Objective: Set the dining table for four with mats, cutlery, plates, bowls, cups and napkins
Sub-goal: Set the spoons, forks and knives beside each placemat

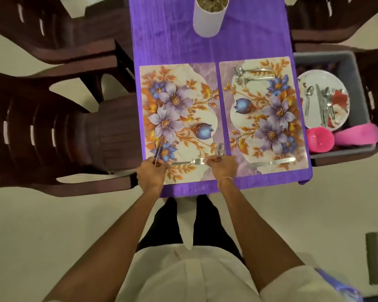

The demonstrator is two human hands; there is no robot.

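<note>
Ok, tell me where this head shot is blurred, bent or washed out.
Head view: wide-angle bending curves the brown chairs and splays the table's edges; the spoon in the right hand is motion-smeared, and the knife in the left hand is soft; glare whitens the plate in the grey bin; lighting is dim and even, with weak shadows.

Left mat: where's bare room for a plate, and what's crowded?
The left mat is bare across its middle and far end. Its near edge is crowded: a fork lies between the left hand, holding a knife, and the right hand, holding a spoon. The purple table is bare beyond both mats, left of the white pot.
</note>
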